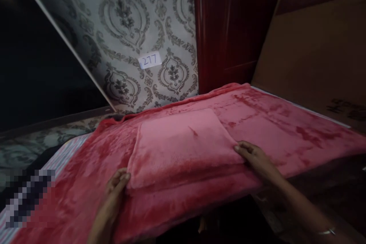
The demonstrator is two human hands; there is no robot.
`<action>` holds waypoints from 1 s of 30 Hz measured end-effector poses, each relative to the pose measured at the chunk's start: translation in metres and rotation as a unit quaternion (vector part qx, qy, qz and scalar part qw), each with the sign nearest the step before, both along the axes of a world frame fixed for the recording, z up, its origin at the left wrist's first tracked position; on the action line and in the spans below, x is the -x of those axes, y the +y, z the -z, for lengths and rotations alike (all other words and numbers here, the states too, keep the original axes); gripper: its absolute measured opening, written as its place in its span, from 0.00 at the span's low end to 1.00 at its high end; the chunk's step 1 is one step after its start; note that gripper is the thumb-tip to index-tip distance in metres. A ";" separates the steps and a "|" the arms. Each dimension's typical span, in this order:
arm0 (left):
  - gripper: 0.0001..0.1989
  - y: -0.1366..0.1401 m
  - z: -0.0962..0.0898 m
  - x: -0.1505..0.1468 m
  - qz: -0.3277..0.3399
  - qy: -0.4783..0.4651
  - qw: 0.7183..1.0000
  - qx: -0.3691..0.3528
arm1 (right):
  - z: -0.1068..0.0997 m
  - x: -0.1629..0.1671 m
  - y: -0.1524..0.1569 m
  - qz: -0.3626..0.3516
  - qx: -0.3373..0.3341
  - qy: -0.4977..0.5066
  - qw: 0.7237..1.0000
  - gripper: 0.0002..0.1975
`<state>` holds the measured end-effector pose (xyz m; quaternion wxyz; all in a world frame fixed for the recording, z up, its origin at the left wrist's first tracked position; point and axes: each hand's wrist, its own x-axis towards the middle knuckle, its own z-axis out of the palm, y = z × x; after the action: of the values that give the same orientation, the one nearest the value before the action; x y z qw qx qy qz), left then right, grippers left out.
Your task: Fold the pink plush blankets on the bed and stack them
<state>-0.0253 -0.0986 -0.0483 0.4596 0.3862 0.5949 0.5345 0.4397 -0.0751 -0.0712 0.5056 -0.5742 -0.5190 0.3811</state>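
Observation:
A folded pink plush cloth lies flat on a larger pinkish-red plush blanket that covers the table. My left hand pinches the cloth's near left corner between thumb and fingers. On the opposite side, my right hand has its fingers closed on the near right corner. Between the two hands the near edge runs fairly straight, with darker brushed pile along it. A small dark red crease or mark shows near the cloth's middle.
A large cardboard box stands at the right, beside a dark red wooden door or panel. Patterned wallpaper with a paper label reading 277 is behind. A big dark screen leans at the left, above striped fabric.

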 end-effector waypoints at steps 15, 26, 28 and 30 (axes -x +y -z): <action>0.36 0.053 -0.043 -0.018 -0.010 0.238 0.971 0.038 | -0.009 -0.001 0.125 -0.092 -0.015 0.130 0.987 0.35; 0.34 0.092 -0.074 -0.110 0.198 0.520 0.813 -0.169 | 0.004 -0.001 0.055 -0.064 -0.060 0.054 0.995 0.32; 0.34 0.112 -0.084 -0.156 0.301 0.528 0.774 -0.177 | 0.001 0.004 0.047 -0.053 -0.082 0.016 0.995 0.31; 0.33 0.135 -0.087 -0.197 0.353 0.541 0.736 -0.203 | -0.004 0.010 0.039 -0.043 -0.113 -0.032 0.992 0.31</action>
<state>0.1717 0.0360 0.0382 0.1270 0.8766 0.4414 0.1432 0.4293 -0.0357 -0.0671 0.5339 -0.5023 -0.5986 0.3230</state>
